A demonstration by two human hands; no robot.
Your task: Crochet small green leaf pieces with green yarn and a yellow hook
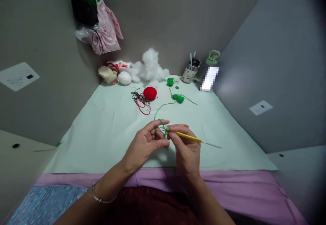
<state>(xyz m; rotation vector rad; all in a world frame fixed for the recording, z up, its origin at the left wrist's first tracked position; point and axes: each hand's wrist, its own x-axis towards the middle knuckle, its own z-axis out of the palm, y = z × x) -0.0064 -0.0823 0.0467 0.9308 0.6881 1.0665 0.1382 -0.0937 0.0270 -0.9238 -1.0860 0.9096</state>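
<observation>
My right hand (187,150) is closed around a crochet hook with a yellow handle (189,136), its metal tail pointing right. Green yarn (165,132) is looped at the hook's front end, between both hands. My left hand (147,140) has the yarn wrapped over its raised index finger, thumb and other fingers curled near the small green loop. From that finger the strand runs up to a green bundle of yarn (178,98) lying on the pale cloth. An orange bit (186,125) shows just behind my right hand; its kind is hidden.
Red yarn ball (150,93) and tangled black yarn (139,96) lie at centre left. White stuffing (150,65) is heaped at the back beside a white ball (124,78). A cup of tools (190,72) and a blurred-out bright phone-like screen (210,79) stand back right. Grey walls (267,65) enclose the table.
</observation>
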